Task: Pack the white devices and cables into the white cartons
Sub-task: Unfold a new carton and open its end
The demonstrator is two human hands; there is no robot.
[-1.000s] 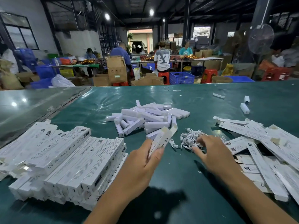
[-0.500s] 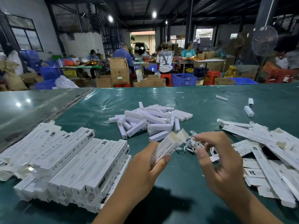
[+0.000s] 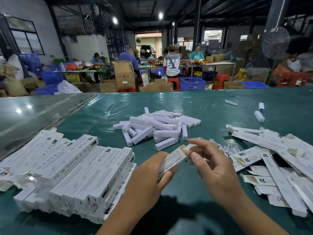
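just in front of the heap of white devices (image 3: 157, 127), your left hand (image 3: 149, 180) holds one white carton (image 3: 172, 161) with fingers and thumb curled round its body, open end up and tilted toward your right hand (image 3: 215, 168). that hand's grip is partly curled at the carton's mouth; its thumb lies by the brown flap (image 3: 185, 148), and you cannot tell whether it pinches a cable or only the flap.

the carton looks like thin card: light, stiff along its length, quick to crush at the open end, so keep your hold mid-body and leave the mouth free. the devices look like smooth hard plastic sticks, light and likely slippery; take one by its long sides. the cables (image 3: 227, 147), in a tangle right of the heap and partly behind your right hand, are soft and will probably drag neighbours along, so lift one singly.

left of the heap, the filled cartons (image 3: 71, 168) are stacked near the table (image 3: 211, 112) edge closest to you; right of it, the flat cartons (image 3: 274, 160) lie loose and overlapping. bare table lies behind the heap and between your forearms, room enough to work.
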